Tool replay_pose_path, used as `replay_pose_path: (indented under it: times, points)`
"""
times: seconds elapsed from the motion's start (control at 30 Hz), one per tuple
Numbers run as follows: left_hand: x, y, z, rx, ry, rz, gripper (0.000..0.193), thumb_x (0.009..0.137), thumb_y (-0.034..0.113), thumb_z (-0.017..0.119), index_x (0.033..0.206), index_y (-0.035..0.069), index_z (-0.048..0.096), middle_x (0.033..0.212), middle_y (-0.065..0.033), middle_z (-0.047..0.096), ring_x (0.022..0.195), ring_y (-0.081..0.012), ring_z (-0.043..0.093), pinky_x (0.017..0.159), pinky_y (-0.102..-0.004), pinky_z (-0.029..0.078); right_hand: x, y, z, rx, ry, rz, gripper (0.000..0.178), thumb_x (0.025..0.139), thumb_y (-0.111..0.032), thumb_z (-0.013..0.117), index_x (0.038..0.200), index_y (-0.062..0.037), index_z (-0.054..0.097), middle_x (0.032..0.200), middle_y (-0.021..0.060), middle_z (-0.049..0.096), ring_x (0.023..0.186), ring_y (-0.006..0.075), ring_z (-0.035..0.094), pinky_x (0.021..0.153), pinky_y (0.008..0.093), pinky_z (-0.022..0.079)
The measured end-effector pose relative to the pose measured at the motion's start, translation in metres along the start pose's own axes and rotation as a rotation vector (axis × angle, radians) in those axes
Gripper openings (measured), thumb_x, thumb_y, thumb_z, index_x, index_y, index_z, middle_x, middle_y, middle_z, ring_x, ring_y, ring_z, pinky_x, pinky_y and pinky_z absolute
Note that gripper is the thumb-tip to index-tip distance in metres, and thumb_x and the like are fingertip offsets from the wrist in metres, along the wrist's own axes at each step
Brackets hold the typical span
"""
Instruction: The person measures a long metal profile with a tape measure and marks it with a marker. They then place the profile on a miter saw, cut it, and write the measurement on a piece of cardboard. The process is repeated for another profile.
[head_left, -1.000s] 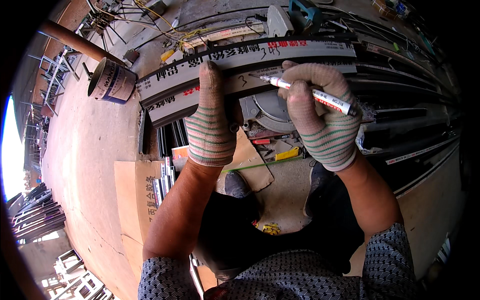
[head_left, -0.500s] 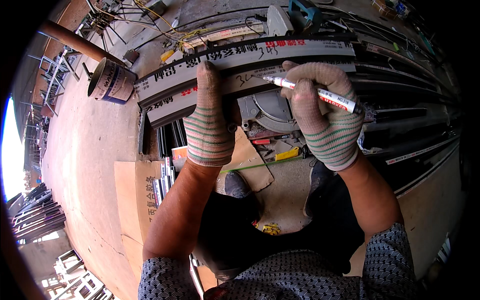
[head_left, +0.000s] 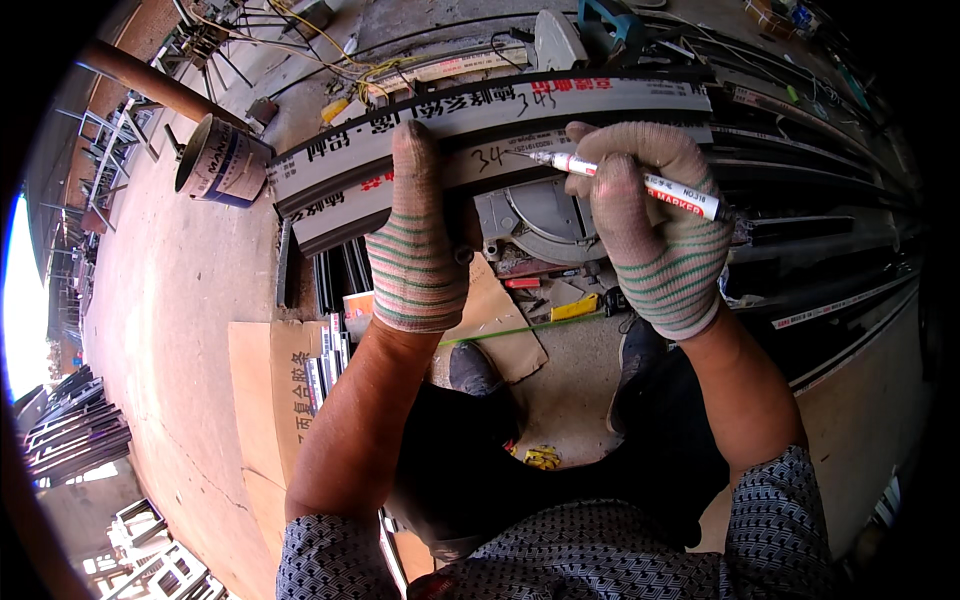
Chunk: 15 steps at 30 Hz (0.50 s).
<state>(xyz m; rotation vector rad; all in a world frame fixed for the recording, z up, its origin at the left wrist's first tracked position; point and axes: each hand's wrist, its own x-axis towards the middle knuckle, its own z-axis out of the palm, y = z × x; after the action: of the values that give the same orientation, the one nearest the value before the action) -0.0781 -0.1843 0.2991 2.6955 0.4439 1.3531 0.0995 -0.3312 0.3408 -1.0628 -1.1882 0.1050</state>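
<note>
My left hand [head_left: 420,240], in a striped knit glove, presses flat on a long film-wrapped metal profile [head_left: 330,205] lying across a work stand. A second similar profile [head_left: 600,100] lies just behind it. My right hand [head_left: 655,230], gloved the same way, grips a white paint marker [head_left: 625,178] whose tip touches the near profile beside hand-written marks. Under the profiles sits a round saw blade guard [head_left: 545,215].
A paint can [head_left: 222,160] stands on the concrete floor at left. Cardboard sheets [head_left: 270,390] and short profile offcuts [head_left: 330,360] lie by my feet. More long dark profiles [head_left: 830,230] are stacked at right. Cables and tools [head_left: 320,30] lie at the back.
The marker tip has shifted a little along the near profile, where written marks now show. My left hand stays pressed in place.
</note>
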Motion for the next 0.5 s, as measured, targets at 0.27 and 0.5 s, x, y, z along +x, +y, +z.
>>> replay_pose_path:
  times: [0.27, 0.5]
  points:
    - [0.008, 0.019, -0.012, -0.219, -0.139, -0.2, 0.084, 0.091, -0.015, 0.051, 0.164, 0.016, 0.02, 0.104, -0.0103, 0.064, 0.078, -0.0168, 0.06, 0.071, -0.0263, 0.051, -0.001, -0.007, 0.0, -0.032, -0.003, 0.087, 0.009, 0.098, -0.008, 0.065, 0.106, -0.0029, 0.067, 0.094, 0.0065, 0.071, 0.084, 0.011, 0.069, 0.075, 0.0263, 0.058]
    - [0.007, 0.021, -0.001, -0.166, 0.01, -0.112, 0.059, 0.106, 0.014, 0.049, 0.161, 0.011, 0.027, 0.09, -0.0057, 0.056, 0.063, -0.0105, 0.046, 0.057, -0.0222, 0.043, 0.0, -0.001, -0.004, -0.021, -0.041, 0.017, 0.01, 0.099, -0.008, 0.064, 0.106, -0.0022, 0.065, 0.093, 0.0055, 0.071, 0.082, 0.0095, 0.068, 0.074, 0.0262, 0.057]
